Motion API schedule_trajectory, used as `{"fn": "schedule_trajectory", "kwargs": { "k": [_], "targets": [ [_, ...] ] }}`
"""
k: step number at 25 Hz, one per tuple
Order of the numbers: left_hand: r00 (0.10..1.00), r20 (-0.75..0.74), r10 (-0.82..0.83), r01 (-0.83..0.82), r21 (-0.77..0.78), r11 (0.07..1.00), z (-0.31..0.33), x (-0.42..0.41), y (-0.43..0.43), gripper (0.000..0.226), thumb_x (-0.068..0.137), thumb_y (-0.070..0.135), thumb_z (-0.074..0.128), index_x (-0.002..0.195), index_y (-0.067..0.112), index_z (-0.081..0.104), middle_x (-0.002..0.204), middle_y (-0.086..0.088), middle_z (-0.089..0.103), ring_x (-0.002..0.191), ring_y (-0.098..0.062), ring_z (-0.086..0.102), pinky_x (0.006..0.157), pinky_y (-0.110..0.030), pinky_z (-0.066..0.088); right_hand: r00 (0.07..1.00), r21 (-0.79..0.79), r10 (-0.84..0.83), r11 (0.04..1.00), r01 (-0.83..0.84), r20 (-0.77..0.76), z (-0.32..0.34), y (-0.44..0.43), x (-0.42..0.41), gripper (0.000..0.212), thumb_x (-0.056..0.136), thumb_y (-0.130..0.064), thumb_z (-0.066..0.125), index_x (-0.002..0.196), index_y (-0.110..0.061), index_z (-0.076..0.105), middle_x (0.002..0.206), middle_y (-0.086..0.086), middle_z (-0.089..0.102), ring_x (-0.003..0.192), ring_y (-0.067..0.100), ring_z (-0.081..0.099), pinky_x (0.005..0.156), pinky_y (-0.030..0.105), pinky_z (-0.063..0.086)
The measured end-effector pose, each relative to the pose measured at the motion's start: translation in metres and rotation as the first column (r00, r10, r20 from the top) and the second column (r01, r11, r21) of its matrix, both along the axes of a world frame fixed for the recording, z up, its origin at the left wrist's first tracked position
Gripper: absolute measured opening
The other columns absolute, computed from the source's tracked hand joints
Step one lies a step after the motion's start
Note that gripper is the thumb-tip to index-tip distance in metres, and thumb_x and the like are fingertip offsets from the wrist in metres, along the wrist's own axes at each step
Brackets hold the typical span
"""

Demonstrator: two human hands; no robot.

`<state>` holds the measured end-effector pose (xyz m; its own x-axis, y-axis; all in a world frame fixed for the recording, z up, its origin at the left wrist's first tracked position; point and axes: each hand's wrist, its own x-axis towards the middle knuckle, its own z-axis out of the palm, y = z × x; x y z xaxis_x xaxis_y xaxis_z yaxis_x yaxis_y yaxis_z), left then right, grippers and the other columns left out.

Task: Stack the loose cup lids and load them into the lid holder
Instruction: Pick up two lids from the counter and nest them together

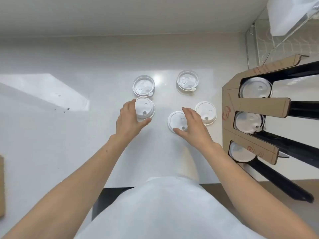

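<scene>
Several white cup lids lie loose on the white counter (86, 135). My left hand (128, 120) grips the left near lid (145, 107) between thumb and forefinger. My right hand (190, 125) spans the middle near lid (176, 120), thumb on its near edge and fingers over its far side. Another dome-up lid (206, 112) lies just right of that hand. Two upturned lids sit farther back, one on the left (143, 85) and one on the right (187, 80). The cardboard lid holder (259, 107) stands at the right, with lids in each of its three slots.
Black rails (302, 109) run from the holder off to the right. A clear acrylic stand (259, 40) is at the back right. A cardboard edge (1, 185) shows at the far left. The counter's front edge runs just ahead of my white apron (164, 213).
</scene>
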<state>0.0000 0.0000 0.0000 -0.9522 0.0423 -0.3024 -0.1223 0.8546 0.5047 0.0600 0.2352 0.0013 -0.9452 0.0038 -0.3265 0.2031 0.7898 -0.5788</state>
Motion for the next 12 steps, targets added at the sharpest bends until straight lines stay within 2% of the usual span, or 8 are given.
{"fn": "schedule_trajectory", "kwargs": {
  "k": [5, 12],
  "targets": [
    [0.993, 0.108, 0.037, -0.036, -0.017, 0.999, -0.018, -0.015, -0.005, 0.102, 0.076, 0.048, 0.08, 0.154, 0.014, 0.024, 0.155, -0.01, 0.033, 0.14, -0.031, 0.036, 0.093, -0.046, 0.042, 0.997, 0.015, -0.032, 0.999, 0.031, 0.063, -0.007, -0.002, 0.0, 0.089, 0.084, -0.031, 0.076, 0.155, -0.014, 0.026, 0.162, 0.004, 0.025, 0.15, 0.022, 0.02, 0.11, 0.039, 0.036],
    [0.989, 0.117, 0.092, -0.095, 0.026, 0.995, -0.028, -0.022, -0.003, 0.098, 0.074, 0.051, 0.082, 0.151, 0.018, 0.03, 0.15, -0.008, 0.036, 0.138, -0.03, 0.036, 0.082, -0.041, 0.039, 0.993, 0.06, -0.042, 0.998, 0.035, 0.113, -0.017, 0.003, -0.005, 0.091, 0.081, -0.03, 0.077, 0.155, -0.014, 0.025, 0.161, 0.004, 0.025, 0.149, 0.023, 0.02, 0.11, 0.04, 0.036]
  ]
}}
